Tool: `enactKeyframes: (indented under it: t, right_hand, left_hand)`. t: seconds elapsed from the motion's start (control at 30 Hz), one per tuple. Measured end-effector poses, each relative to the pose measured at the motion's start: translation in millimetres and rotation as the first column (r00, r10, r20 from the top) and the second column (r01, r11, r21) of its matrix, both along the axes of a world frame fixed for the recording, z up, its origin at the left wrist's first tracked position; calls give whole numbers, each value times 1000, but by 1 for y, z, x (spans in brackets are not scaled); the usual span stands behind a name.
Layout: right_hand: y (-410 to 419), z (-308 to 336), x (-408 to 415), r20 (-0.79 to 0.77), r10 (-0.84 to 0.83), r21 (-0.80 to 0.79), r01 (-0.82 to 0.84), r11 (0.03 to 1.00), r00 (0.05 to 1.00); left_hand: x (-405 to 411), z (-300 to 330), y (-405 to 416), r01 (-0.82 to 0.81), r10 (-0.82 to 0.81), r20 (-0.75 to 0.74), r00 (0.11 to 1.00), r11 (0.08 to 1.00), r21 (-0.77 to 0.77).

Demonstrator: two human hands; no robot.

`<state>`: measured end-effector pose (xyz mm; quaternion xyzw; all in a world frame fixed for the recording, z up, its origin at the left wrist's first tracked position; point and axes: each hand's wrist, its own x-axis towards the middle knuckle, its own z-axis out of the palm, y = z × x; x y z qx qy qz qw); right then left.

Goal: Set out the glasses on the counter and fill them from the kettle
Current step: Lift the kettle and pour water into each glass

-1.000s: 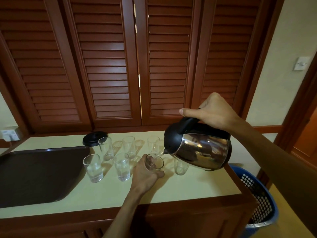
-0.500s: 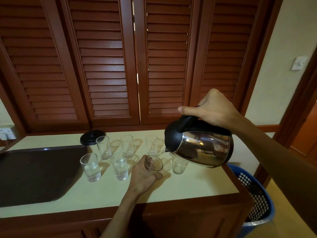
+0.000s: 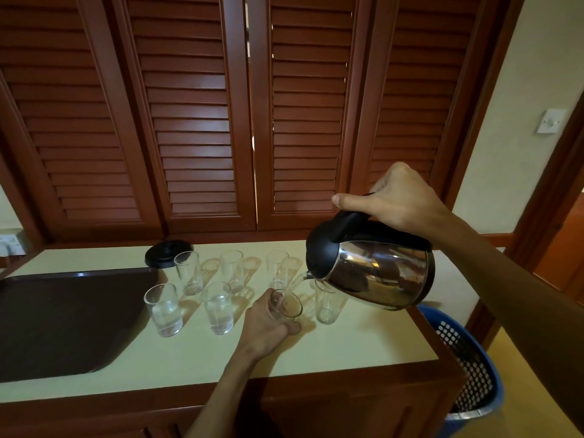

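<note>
Several clear glasses stand in two rows on the cream counter [image 3: 363, 336]. The two front left ones [image 3: 163, 309] [image 3: 218, 308] hold water. My left hand [image 3: 268, 324] grips a third front glass [image 3: 286, 304], tilted toward the kettle. My right hand [image 3: 395, 197] grips the black handle of a steel kettle [image 3: 379, 273], tipped left with its spout just above that glass; a thin stream of water runs from the spout. Another glass [image 3: 327, 306] stands partly behind the kettle. Three back-row glasses [image 3: 188, 273] [image 3: 232, 268] [image 3: 277, 268] look empty.
A dark brown tray [image 3: 63, 320] lies on the counter's left part. The black kettle base [image 3: 167, 253] sits behind the glasses. Louvred wooden doors [image 3: 196, 121] rise behind the counter. A blue perforated basket [image 3: 471, 374] stands on the floor to the right. A wall socket [image 3: 11, 241] is at far left.
The kettle has tipped a little further toward the held glass and water now streams from the spout. My left hand keeps its grip on the glass in about the same spot.
</note>
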<state>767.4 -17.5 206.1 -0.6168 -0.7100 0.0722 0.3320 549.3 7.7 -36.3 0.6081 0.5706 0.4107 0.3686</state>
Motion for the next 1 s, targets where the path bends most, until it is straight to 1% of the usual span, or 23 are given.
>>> enactKeyframes:
  t: [0.13, 0.4, 0.63, 0.77, 0.9, 1.0]
  right_hand:
    - [2, -2, 3, -20, 6, 7, -6, 1000, 1000]
    - [3, -6, 6, -64, -10, 10, 10, 1000, 998]
    - [5, -16, 11, -198, 29, 18, -26, 1000, 980]
    - [5, -21, 11, -263, 16, 41, -5, 999, 965]
    - [2, -26, 15, -343, -1, 19, 8, 1000, 939]
    - [3, -32, 14, -396, -35, 25, 49, 999, 918]
  left_hand:
    - [2, 1, 0, 29, -29, 2, 1000, 1000, -5]
    - [8, 5, 3, 45, -43, 59, 997, 999, -20]
    - [9, 16, 9, 33, -29, 100, 995, 999, -34]
    - [10, 26, 10, 32, -28, 132, 991, 999, -29]
    - [12, 35, 9, 31, -30, 162, 986, 999, -6]
    - [11, 39, 8, 20, -21, 190, 981, 1000, 7]
